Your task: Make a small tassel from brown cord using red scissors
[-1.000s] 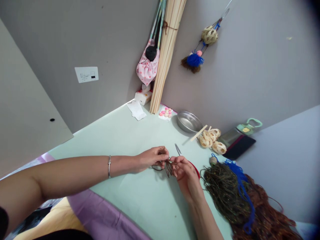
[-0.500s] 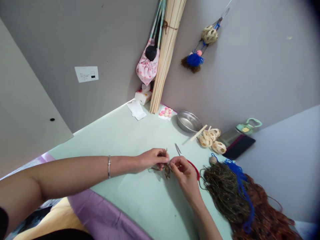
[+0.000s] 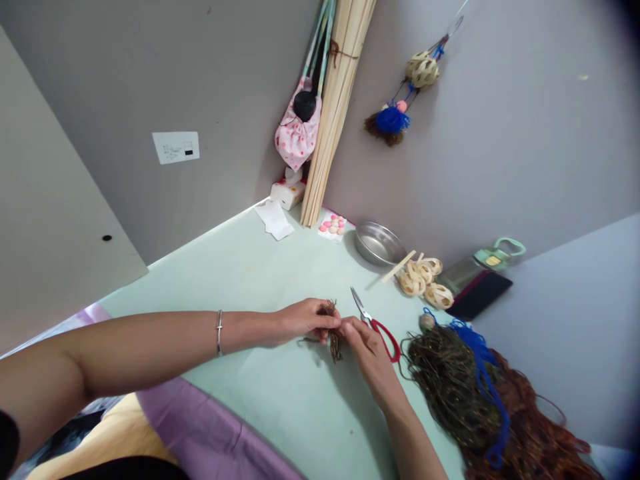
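A small bundle of brown cord (image 3: pixel 336 348) is pinched in my left hand (image 3: pixel 311 320), its looped ends hanging below the fingers and a short tuft showing above. My right hand (image 3: pixel 365 343) meets the left one at the bundle, thumb and fingertips closed together; whatever strand they pinch is too small to make out. Just beyond the right hand lie scissors (image 3: pixel 383 338) with red handles, blades pointing away.
Dark green cord (image 3: pixel 450 380), blue cord (image 3: pixel 473 340) and reddish-brown cord (image 3: pixel 535 420) heap at the right. Behind are woven balls (image 3: pixel 413 279), a steel bowl (image 3: pixel 379 244), pink beads (image 3: pixel 333 225), a bottle (image 3: pixel 460 273) and a phone (image 3: pixel 477 297). Wood strips (image 3: pixel 337 113) lean in the corner.
My right hand has turned and its fingers have closed in against the left fingertips. More of the scissors now shows. The left hand has hardly moved, still pinching the cord bundle.
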`<control>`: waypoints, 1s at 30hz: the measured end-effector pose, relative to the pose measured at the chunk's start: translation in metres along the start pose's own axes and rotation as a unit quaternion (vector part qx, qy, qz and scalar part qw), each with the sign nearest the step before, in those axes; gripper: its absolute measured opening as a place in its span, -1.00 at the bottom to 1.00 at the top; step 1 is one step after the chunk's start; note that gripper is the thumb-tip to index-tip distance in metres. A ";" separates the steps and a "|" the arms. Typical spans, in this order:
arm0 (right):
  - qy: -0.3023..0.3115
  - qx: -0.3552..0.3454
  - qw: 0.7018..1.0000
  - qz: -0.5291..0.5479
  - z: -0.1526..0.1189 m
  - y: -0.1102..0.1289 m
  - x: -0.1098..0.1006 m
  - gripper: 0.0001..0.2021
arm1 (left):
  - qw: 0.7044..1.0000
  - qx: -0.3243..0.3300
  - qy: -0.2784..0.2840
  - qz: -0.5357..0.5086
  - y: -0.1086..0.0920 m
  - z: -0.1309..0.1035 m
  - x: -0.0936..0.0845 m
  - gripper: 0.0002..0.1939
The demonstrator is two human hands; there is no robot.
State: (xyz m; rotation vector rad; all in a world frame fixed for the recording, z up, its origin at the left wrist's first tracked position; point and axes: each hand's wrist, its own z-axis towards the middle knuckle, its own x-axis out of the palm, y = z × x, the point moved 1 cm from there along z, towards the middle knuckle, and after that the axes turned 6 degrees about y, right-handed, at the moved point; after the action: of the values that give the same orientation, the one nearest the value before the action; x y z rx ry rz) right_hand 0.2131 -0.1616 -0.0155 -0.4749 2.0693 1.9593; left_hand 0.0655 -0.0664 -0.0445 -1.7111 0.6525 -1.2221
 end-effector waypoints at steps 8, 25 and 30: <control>-0.063 0.021 0.992 0.110 0.002 -0.008 0.001 -0.77 | 1.000 0.000 -0.003 -0.002 0.003 0.001 -0.002 -0.67; -0.057 0.046 0.988 0.133 0.003 -0.009 0.007 -0.76 | 0.999 0.017 0.017 -0.021 -0.004 -0.002 0.001 -0.67; -0.094 0.018 0.984 0.151 0.001 -0.007 0.005 -0.82 | 0.999 0.029 -0.006 -0.016 -0.002 -0.001 -0.001 -0.68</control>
State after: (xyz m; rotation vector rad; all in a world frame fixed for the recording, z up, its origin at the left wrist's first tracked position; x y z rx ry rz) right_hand 0.2109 -0.1609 -0.0239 0.0370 2.1499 2.0310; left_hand 0.0643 -0.0652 -0.0435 -1.6861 0.5791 -1.2403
